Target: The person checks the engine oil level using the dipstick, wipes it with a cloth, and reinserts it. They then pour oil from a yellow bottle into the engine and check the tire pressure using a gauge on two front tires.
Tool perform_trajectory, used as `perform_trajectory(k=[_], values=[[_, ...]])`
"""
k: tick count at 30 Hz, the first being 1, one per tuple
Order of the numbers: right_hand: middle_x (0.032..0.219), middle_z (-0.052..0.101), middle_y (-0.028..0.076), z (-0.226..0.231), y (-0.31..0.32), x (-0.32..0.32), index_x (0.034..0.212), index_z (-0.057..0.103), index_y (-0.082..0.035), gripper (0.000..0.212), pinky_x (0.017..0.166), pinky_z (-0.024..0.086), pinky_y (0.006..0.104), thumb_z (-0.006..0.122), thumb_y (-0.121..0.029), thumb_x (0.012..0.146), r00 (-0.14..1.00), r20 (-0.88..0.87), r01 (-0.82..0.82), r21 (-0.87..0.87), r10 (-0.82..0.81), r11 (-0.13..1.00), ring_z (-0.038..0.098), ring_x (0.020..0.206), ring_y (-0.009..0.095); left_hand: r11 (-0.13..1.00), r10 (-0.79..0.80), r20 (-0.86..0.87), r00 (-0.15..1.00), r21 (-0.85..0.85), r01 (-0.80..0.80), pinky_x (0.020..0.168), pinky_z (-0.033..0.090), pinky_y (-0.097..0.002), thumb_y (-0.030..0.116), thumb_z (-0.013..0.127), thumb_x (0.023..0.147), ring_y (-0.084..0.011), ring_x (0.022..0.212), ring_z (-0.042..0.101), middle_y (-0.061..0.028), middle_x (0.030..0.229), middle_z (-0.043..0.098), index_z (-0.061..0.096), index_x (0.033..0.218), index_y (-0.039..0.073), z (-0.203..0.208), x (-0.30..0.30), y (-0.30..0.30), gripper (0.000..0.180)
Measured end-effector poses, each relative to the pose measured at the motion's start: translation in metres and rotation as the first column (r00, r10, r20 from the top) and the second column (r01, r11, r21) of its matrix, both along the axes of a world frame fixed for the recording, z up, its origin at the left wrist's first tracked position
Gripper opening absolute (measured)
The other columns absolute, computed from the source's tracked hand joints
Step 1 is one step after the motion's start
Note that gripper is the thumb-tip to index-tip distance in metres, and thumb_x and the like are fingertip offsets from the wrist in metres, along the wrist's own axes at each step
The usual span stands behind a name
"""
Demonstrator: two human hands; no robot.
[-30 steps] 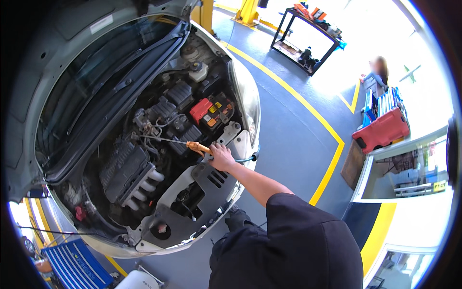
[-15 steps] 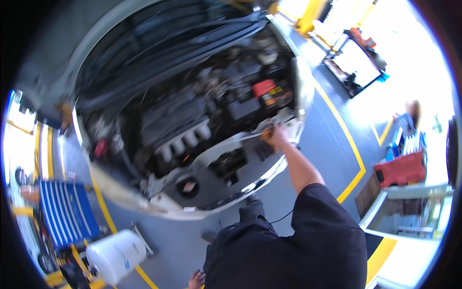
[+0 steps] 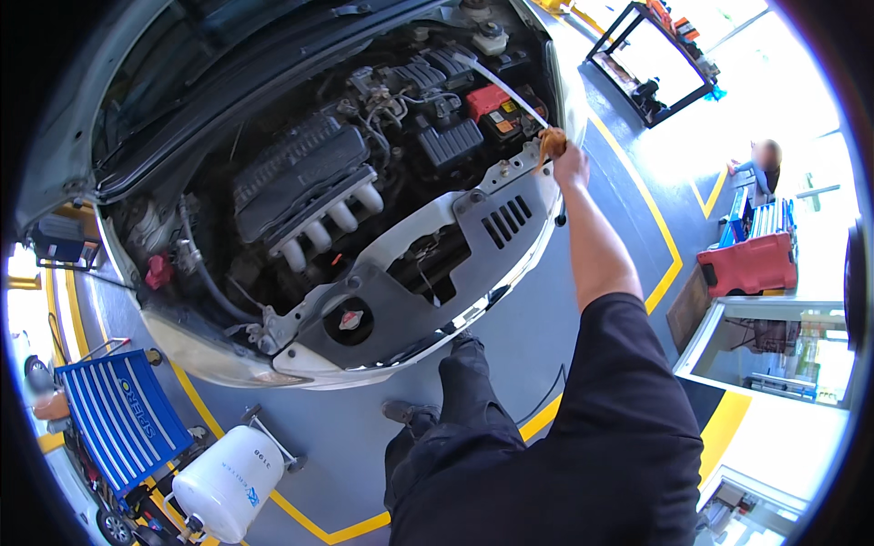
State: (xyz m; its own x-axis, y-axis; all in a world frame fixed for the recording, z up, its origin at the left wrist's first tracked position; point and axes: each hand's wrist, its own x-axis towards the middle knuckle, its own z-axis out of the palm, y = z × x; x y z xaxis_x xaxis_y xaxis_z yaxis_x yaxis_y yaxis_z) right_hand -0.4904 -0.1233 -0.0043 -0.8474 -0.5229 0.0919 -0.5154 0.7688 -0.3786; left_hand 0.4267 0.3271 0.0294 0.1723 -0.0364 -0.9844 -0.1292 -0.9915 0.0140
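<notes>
Right arm stretched straight out, bare forearm, black short sleeve at the shoulder. Right hand [image 3: 570, 164] at full reach, fingers closed in a grip, knuckles up, wrist roughly in line with the forearm. Left arm and hand out of sight. Legs together below the torso.

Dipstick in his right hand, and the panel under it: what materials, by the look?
Dipstick: thin metal blade, bright, reflective; the orange handle looks like plastic. The right hand grips that handle. Front panel: probably painted sheet metal, matte silver-grey, with punched slots and bolt heads.
</notes>
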Motion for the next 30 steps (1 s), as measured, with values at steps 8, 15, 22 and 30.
perform_trajectory(k=[8, 15, 22, 30], values=[[0.109, 0.075, 0.014, -0.024, -0.063, -0.070, 0.114, 0.072, -0.014, 0.041, 0.090, 0.053, 0.0490, 0.084, -0.037, 0.083, 0.975, 0.083, -0.217, 0.117, 0.208, 0.969, 0.070, 0.107, 0.036, 0.996, 0.029, -0.173, 0.984, -0.075, -0.043, 0.101, 0.052, -0.0368, 0.028, 0.053, 0.107, -0.0261, 0.116, 0.064, -0.0122, 0.140, 0.063, 0.050, 0.150, 0.011, 0.028, -0.143, -0.085, 0.047], [0.109, 0.074, 0.011, -0.021, -0.071, -0.073, 0.111, 0.067, -0.012, 0.043, 0.087, 0.053, 0.0480, 0.084, -0.040, 0.083, 0.921, 0.059, -0.385, -0.015, 0.386, 0.923, 0.069, 0.108, 0.035, 0.996, -0.093, -0.026, 0.995, 0.000, 0.093, 0.096, 0.054, -0.0427, 0.030, 0.052, 0.107, -0.0253, 0.113, 0.066, -0.0107, 0.128, 0.071, 0.053, 0.146, 0.006, 0.047, -0.235, -0.146, 0.046], [0.104, 0.073, 0.018, -0.047, -0.054, -0.083, 0.111, 0.062, -0.007, 0.045, 0.086, 0.050, 0.0514, 0.081, -0.040, 0.088, 0.907, 0.251, -0.337, -0.049, 0.338, 0.940, 0.067, 0.104, 0.041, 0.984, -0.154, 0.124, 0.980, -0.067, 0.163, 0.101, 0.050, -0.0485, 0.022, 0.050, 0.106, -0.0264, 0.116, 0.067, -0.0114, 0.129, 0.070, 0.049, 0.150, 0.007, 0.042, -0.211, -0.139, 0.047], [0.140, 0.056, 0.024, -0.093, -0.036, -0.106, 0.143, 0.051, -0.005, 0.073, 0.109, 0.044, 0.0509, 0.080, -0.037, 0.085, 0.904, 0.026, -0.427, 0.137, 0.428, 0.894, 0.053, 0.133, 0.041, 0.998, -0.045, 0.060, 0.997, -0.045, 0.048, 0.096, 0.052, -0.0419, 0.025, 0.055, 0.104, -0.0242, 0.115, 0.065, -0.0097, 0.134, 0.068, 0.050, 0.152, 0.012, 0.022, -0.151, -0.100, 0.050]])
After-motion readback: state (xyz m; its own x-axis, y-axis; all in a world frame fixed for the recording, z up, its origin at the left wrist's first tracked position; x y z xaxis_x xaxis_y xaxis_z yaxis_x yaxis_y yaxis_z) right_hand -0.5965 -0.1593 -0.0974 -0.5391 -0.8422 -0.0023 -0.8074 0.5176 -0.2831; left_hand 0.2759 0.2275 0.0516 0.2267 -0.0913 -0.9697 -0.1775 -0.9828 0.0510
